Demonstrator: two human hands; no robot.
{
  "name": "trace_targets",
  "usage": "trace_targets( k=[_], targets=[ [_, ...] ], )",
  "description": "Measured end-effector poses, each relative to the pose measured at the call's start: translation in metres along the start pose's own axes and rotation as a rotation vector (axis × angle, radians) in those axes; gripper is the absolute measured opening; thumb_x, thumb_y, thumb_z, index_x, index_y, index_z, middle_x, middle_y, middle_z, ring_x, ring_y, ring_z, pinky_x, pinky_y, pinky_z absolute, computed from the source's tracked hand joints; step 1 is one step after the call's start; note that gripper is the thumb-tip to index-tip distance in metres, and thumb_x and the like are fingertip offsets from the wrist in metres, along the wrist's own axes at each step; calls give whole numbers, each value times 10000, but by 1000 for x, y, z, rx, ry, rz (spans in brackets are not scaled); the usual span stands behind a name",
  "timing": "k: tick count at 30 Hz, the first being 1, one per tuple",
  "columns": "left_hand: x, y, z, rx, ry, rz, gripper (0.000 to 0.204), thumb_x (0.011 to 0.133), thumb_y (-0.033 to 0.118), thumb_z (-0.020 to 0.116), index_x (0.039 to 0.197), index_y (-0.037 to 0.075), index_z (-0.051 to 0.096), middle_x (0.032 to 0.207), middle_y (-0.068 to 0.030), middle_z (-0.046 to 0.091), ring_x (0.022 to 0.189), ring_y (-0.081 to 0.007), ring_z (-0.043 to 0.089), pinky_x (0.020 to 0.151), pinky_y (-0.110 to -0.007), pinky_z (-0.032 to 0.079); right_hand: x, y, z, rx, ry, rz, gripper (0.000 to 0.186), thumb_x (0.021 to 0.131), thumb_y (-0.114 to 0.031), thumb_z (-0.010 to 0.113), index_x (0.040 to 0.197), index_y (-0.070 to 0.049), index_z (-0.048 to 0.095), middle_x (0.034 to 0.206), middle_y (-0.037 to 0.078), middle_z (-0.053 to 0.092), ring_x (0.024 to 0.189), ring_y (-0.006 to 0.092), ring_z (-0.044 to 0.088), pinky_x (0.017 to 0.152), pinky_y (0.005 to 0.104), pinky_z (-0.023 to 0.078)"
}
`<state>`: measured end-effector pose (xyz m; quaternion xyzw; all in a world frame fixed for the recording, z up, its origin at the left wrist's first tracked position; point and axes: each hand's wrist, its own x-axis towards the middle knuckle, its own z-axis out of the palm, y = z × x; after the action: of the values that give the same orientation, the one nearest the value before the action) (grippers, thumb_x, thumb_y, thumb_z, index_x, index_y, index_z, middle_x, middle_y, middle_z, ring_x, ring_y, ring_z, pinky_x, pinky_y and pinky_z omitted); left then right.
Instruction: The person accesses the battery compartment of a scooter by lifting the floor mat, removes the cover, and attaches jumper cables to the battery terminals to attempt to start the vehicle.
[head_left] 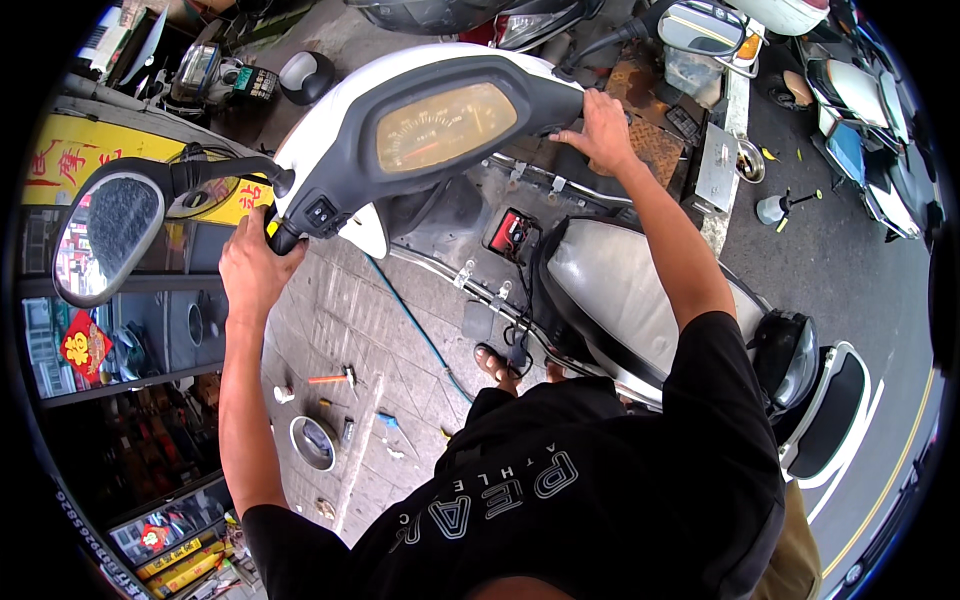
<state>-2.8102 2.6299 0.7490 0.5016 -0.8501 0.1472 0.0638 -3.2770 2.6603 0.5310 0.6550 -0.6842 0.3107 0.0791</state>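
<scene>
My left hand (pixel 255 265) grips the left handlebar grip (pixel 283 243) of a white scooter, just below its switch housing (pixel 320 212). My right hand (pixel 605 135) has its fingers over the right end of the handlebar, thumb extended along the underside. Between them sits the dark-framed speedometer (pixel 440 125) with a yellowed cover. The left mirror (pixel 110 230) juts out beside my left hand. Below the bar, the floorboard area is stripped, with a red battery (pixel 508 232) and black cables in it. The grey seat (pixel 610 285) lies beneath my right arm.
On the pavement left of my feet lie a hammer (pixel 327 379), a blue-handled screwdriver (pixel 388 421), a metal bowl (pixel 296 440) and a hose (pixel 410 310). A shopfront (pixel 120 330) stands at left. Right are a metal box (pixel 720 160), parked scooters (pixel 850 100) and the road (pixel 850 300).
</scene>
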Motion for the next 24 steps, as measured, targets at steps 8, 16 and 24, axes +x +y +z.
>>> trace_targets(
  k=[8,16,24],
  targets=[
    [-2,-1,1,-3,39,26,572,676,309,792,1098,-10,576,914,-171,633,841,-361,636,751,-442,508,1,-2,3,14,132,-79,776,626,-543,794,1060,37,514,1016,188,581,988,374,543,856,436,417],
    [0,2,-2,23,-66,-72,588,696,309,791,1150,6,573,1059,-178,661,962,-366,637,821,-426,501,2,1,1,-13,98,-70,792,614,-568,793,1056,30,521,1015,179,600,980,368,567,843,427,429],
    [-1,-3,2,47,-39,-35,649,676,333,793,1171,-19,566,967,-173,643,891,-369,640,775,-437,510,9,0,-2,-70,-46,47,828,577,-622,793,1069,4,565,996,186,642,942,358,620,810,452,495]
  ],
)
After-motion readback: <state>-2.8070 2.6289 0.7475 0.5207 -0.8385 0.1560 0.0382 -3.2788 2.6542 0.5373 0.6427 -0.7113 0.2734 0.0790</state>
